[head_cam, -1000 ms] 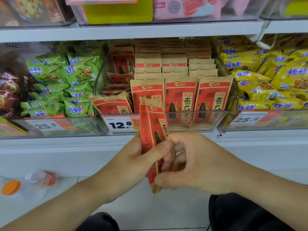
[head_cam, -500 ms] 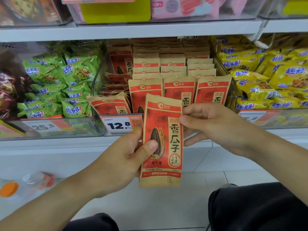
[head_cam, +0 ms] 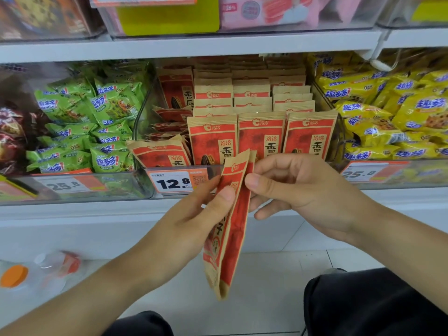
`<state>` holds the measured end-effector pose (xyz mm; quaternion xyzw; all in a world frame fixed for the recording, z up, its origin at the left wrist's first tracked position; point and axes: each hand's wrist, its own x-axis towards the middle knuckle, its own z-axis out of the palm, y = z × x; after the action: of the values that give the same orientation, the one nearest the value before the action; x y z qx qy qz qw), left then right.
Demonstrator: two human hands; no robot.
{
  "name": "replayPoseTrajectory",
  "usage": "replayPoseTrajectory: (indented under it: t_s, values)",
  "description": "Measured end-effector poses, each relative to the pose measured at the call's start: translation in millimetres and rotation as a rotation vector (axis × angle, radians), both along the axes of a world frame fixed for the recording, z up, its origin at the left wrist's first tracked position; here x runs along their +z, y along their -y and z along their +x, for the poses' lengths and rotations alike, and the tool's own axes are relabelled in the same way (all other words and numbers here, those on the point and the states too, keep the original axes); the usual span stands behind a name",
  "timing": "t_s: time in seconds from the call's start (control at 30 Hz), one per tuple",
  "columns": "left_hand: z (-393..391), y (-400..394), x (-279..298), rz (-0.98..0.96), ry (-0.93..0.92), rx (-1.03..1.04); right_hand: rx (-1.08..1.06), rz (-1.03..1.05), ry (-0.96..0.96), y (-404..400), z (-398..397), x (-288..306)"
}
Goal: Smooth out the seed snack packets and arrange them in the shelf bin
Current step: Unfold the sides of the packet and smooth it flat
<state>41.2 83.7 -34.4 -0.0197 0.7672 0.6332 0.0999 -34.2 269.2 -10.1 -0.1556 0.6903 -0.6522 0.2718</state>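
A red and tan seed packet (head_cam: 234, 226) hangs edge-on in front of the shelf, below the clear shelf bin (head_cam: 339, 141). My left hand (head_cam: 194, 219) pinches its upper left side between thumb and fingers. My right hand (head_cam: 298, 192) pinches the packet's upper right edge with thumb and forefinger. Inside the bin, seed packets (head_cam: 261, 134) stand upright in three rows. On the bin's left side, loose seed packets (head_cam: 162, 151) lie tilted and stacked.
A 12.8 price tag (head_cam: 174, 183) fronts the bin. Green snack bags (head_cam: 101, 122) fill the bin to the left, yellow snack bags (head_cam: 400, 112) the one to the right. A bottle with an orange cap (head_cam: 36, 272) lies on the floor at lower left. My dark-trousered knee (head_cam: 368, 304) is at lower right.
The packet faced me flat half a second ago; now it is turned edge-on. My right hand has moved from its right edge down to pinch the top.
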Motion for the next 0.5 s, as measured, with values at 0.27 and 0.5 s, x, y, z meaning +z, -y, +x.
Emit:
replayPoseTrajectory:
  t_s: [0.27,0.5]
  values:
    - [5.1,-1.6,-17.6,0.016,0.057,0.063,0.016,-0.037,0.039,5.0,4.9,-3.1]
    - [3.8,-5.0,-12.6,0.031,0.01,0.068,0.016,0.008,-0.012,4.6,3.4,1.5]
